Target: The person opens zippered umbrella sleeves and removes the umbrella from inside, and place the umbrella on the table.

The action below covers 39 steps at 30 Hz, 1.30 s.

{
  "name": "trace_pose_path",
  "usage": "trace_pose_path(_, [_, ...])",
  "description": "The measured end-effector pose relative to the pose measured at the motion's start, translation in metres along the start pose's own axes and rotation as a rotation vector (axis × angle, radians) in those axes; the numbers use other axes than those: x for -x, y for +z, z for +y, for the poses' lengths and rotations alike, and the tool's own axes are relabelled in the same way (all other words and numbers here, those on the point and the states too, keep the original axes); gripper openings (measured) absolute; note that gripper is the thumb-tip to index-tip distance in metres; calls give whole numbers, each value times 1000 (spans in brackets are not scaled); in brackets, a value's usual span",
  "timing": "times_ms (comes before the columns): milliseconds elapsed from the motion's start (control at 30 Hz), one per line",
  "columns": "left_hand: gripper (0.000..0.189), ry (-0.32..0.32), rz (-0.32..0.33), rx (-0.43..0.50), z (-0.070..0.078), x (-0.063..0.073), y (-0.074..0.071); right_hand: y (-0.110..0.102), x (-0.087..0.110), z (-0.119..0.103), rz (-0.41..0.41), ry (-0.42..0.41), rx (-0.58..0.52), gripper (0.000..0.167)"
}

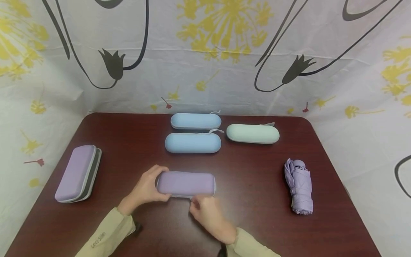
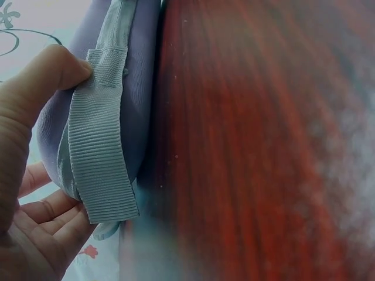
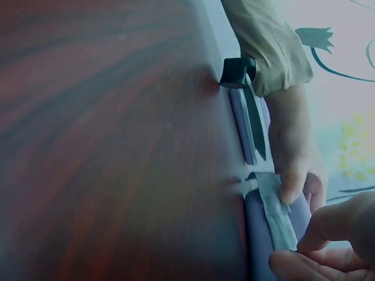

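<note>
We see a purple case (image 1: pixel 187 183) lying on the table directly between the two hands, its long side running from the left hand across to just beyond the right hand's fingertips. The left hand (image 1: pixel 148 186) is partly closed round the case's end: its thumb presses on the near side, against a grey strap (image 2: pixel 99 140), and its fingers reach round the far side. The right hand (image 1: pixel 208 214) is drawn in tight, thumb and forefinger pinching the zip (image 3: pixel 281 228) along the near edge; we cannot tell whether a pull tab sits between them.

Straight ahead of the hands, well apart from them, we find two blue cases, the front one (image 1: pixel 193 143) nearer and the back one (image 1: pixel 196 121) just behind it, each with a pale loop. Ahead and to the right of the right hand lies a mint green case (image 1: pixel 253 134), near the front blue one. Well out to the left of the left hand we see a larger purple case (image 1: pixel 75 175), a dark strip between its pale edges. Well to the right of the right hand lies a folded lilac umbrella (image 1: pixel 300 187). Under everything is the dark red-brown table (image 1: pixel 257 214), and beyond it hangs a flowered sheet (image 1: pixel 192 78).
</note>
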State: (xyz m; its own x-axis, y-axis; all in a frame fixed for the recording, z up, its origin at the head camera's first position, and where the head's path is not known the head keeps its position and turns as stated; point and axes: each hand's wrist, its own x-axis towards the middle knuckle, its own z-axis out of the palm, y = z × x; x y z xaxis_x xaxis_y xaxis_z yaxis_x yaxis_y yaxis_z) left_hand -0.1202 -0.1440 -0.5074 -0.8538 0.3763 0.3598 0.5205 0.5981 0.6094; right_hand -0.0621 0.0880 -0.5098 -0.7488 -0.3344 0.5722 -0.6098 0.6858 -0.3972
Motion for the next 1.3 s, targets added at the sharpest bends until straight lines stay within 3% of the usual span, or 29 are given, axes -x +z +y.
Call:
trace_pose_path(467, [67, 8, 9, 25, -2, 3, 0, 20, -20, -23, -113, -55, 40, 23])
trace_pose_path(667, [67, 2, 12, 30, -2, 4, 0, 18, -25, -21, -212, -85, 79, 21])
trace_pose_path(767, [67, 9, 7, 40, -3, 4, 0, 6, -28, -12, -295, -74, -36, 11])
trace_pose_path(833, [68, 19, -7, 54, -2, 3, -1, -4, -31, -2, -290, -67, -137, 9])
trace_pose_path(900, [68, 34, -38, 66, -2, 2, -4, -16, -35, 13, -222, -81, -211, 15])
trace_pose_path(1000, [68, 36, -128, 133, -1, -1, -14, -31, -43, 36, -190, -98, -191, 35])
trace_pose_path(1067, [67, 31, -196, 163, -3, -3, -20, -39, -45, 49, -269, -74, -164, 49])
trace_pose_path(1133, [67, 21, -250, 190, -4, -6, -25, -44, -45, 57, -399, -36, -143, 61])
trace_pose_path(1200, [67, 32, -282, 175, -5, -10, -28, -46, -43, 62, -487, 2, -142, 65])
trace_pose_path(1300, [69, 50, -317, 129, -5, -19, -30, -47, -40, 63, -501, 18, -139, 68])
